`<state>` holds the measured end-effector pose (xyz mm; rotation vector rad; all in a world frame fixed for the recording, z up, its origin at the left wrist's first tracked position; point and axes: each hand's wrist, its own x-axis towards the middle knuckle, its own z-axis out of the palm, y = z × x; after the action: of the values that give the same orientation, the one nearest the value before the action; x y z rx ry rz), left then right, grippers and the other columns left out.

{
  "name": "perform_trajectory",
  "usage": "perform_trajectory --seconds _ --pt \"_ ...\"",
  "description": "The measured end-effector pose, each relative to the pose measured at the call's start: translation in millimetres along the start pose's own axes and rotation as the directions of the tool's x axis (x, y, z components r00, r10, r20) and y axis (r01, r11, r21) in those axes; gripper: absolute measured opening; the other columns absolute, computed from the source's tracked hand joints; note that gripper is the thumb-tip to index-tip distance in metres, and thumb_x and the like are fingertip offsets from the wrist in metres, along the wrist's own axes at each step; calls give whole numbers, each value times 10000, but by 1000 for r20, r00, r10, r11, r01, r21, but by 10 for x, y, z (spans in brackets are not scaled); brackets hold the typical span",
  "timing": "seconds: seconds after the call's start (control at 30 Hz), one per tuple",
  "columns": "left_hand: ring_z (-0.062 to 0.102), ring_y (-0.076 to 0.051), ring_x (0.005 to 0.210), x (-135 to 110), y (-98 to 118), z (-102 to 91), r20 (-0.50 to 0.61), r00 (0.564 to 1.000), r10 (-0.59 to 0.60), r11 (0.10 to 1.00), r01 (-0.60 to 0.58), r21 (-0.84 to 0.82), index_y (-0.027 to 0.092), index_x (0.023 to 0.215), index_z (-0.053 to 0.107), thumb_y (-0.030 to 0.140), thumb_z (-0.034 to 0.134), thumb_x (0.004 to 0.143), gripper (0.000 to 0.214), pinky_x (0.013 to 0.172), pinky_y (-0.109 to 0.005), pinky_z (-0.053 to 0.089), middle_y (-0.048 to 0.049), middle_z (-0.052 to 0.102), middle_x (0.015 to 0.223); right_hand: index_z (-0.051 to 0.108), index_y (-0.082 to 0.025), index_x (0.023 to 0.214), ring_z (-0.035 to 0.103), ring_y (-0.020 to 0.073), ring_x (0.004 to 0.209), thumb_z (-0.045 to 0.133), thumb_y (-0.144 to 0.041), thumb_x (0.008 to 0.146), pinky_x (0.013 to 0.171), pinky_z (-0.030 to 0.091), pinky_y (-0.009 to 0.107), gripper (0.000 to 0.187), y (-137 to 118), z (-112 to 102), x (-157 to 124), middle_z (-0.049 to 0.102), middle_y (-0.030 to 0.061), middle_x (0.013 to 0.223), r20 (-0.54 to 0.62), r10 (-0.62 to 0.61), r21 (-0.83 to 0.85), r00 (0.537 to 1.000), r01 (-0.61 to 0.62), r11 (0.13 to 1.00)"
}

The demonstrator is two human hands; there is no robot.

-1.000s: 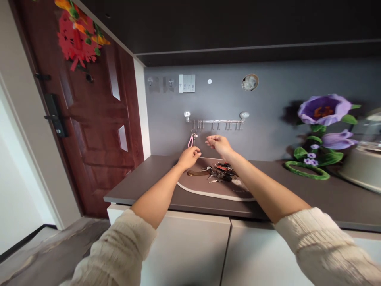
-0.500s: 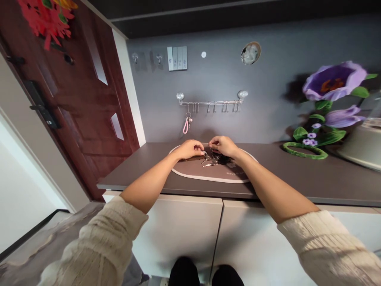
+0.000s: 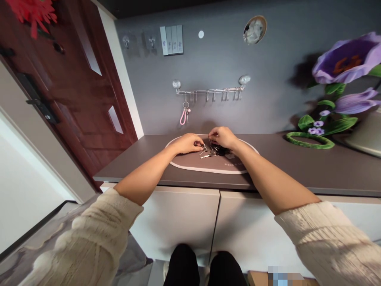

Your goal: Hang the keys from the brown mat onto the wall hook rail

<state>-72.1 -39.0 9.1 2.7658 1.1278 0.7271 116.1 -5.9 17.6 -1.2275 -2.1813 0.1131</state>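
Note:
A pile of metal keys (image 3: 212,152) with some dark pieces among them lies on a brown oval mat (image 3: 196,163) with a pale rim. From the left, my left hand (image 3: 188,143) is closed at the pile's edge, its thumb and fingers pinching keys on a ring. My right hand (image 3: 224,138) bends over the back of the pile, fingertips pinched together on keys; part of what it grips is hidden. A small gap separates the two hands. Straight behind them, a pink strap keyring (image 3: 183,116) with a key hangs from a clear hook rail (image 3: 211,91).
The mat rests on a dark counter (image 3: 285,174) above white cabinet doors (image 3: 175,214). Purple artificial flowers (image 3: 354,101) with a green ring base stand right, beside a pale object (image 3: 367,137). A dark red door (image 3: 80,95) is on the left. Wall switches (image 3: 172,40) are above.
The view has tilted down and shifted slightly, so the wall sits higher in the picture. Both hands stay at the key pile, with only small finger movements.

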Motion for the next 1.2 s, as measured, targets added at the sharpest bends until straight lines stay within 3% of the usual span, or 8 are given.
perform_trajectory --seconds 0.23,0.37,0.57,0.8,1.0,1.1,1.2 --pt "568 -129 766 5 2 -10 20 999 45 989 -47 143 207 905 681 225 479 723 272 723 -222 387 -20 671 886 651 -175 729 561 106 621 543 -164 706 617 387 197 112 -4 1 7 650 0 678 32 -33 -68 999 35 997" --pt "571 -133 758 4 6 -19 10 1000 20 992 -21 125 193 854 689 200 461 717 266 716 -221 390 -28 675 861 658 -176 746 562 109 618 541 -168 707 616 391 200 124 -2 5 14 653 6 691 27 -36 -79 999 38 996" --pt "563 -125 702 11 0 -16 -57 989 -135 991 134 -27 156 811 673 211 463 700 244 665 -223 398 -32 667 811 653 -173 737 556 117 629 547 -158 704 620 388 216 112 -56 -9 -9 647 14 688 25 -15 -30 1000 16 999" --pt "475 -81 513 29 0 -36 -101 935 -339 910 299 -287 121 695 639 201 473 664 187 528 -207 352 -10 604 602 630 -164 767 513 112 599 533 -300 743 608 383 244 169 -145 -32 -50 618 20 692 -1 31 208 1000 -30 978" --pt "341 -45 382 35 -19 -46 -114 884 -453 792 340 -508 121 625 600 227 489 662 158 419 -198 256 32 479 451 609 -151 764 494 107 625 495 -518 728 631 380 254 386 -202 -49 -76 605 22 708 52 -16 392 999 -6 920" --pt "312 -43 349 40 -43 -47 -95 862 -498 721 351 -598 127 613 583 230 492 664 147 392 -198 222 43 428 411 603 -145 781 497 109 642 551 -549 663 640 382 255 424 -243 -65 -99 611 29 733 103 -31 452 994 -19 892" --pt "362 -51 368 48 -69 -46 -96 849 -519 668 333 -666 124 645 592 211 504 656 124 396 -196 243 26 472 450 599 -143 741 501 113 651 609 -531 607 653 384 259 410 -258 -64 -101 606 28 725 118 -57 464 991 -4 886"
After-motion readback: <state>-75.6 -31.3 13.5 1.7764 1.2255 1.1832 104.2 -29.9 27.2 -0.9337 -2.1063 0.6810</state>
